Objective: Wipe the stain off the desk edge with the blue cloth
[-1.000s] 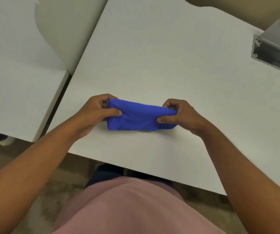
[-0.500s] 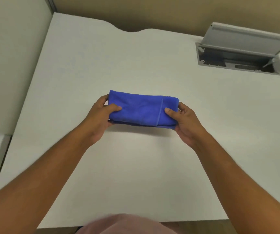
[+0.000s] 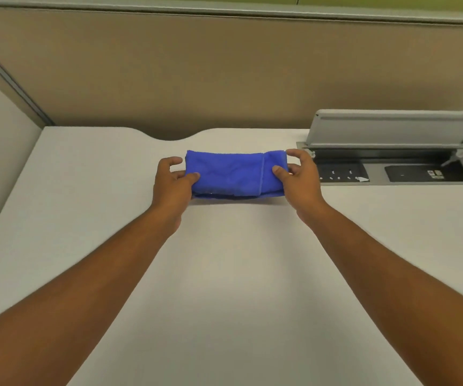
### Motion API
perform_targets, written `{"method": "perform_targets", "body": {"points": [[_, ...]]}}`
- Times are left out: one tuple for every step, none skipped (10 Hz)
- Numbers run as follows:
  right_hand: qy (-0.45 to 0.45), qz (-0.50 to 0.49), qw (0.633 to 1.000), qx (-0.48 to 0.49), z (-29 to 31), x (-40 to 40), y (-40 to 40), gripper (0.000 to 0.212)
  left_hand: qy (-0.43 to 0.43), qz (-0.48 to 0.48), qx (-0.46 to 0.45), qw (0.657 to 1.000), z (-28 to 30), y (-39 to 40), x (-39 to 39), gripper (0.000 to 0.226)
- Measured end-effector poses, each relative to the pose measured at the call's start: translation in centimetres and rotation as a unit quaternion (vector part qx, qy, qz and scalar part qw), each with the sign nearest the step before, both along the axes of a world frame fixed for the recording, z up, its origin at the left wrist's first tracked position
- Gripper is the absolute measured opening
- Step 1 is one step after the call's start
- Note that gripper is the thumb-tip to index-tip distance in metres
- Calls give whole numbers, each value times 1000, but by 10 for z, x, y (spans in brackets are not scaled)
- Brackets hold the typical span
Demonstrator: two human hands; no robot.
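A folded blue cloth (image 3: 231,174) lies flat on the white desk (image 3: 224,274), close to the desk's far edge. My left hand (image 3: 173,185) grips its left end, thumb on top. My right hand (image 3: 298,176) grips its right end the same way. Both arms reach far forward over the desk. No stain shows anywhere along the desk edges in view.
An open grey cable box (image 3: 392,162) with power sockets is set into the desk just right of the cloth, its lid tilted up. A tan partition wall (image 3: 224,73) stands behind the desk. The far edge has a curved cut-out (image 3: 170,136).
Both hands have carried the cloth away from the near edge to the far side of the desk. The head has tilted up, so the partition and the cable box are now in view.
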State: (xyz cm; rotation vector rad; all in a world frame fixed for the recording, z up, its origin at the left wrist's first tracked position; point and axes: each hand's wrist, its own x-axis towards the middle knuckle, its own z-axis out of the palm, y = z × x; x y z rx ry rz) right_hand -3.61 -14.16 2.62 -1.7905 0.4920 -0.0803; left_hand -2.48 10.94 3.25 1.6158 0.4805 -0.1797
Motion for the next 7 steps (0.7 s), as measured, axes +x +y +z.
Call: {"method": "perform_targets", "body": {"points": [[-38, 2, 998, -43, -9, 44, -14, 42, -19, -1, 31, 999, -4, -22, 43, 38], [-82, 9, 989, -121, -16, 75, -23, 38, -43, -3, 59, 997, -14, -39, 77, 33], [-116, 12, 974, -194, -26, 93, -32, 30, -81, -21, 135, 987, -29, -49, 96, 29], [-123, 35, 956, -263, -39, 101, -38, 20, -142, -73, 266, 951, -45, -47, 107, 29], [-100, 54, 940, -322, -49, 101, -41, 16, -152, -117, 435, 880, -54, -43, 112, 34], [-76, 68, 931, -351, -47, 95, -38, 24, -148, -134, 502, 841, -48, -38, 106, 42], [-66, 44, 927, -367, -38, 86, -32, 30, -200, -123, 527, 817, -35, -30, 93, 45]]}}
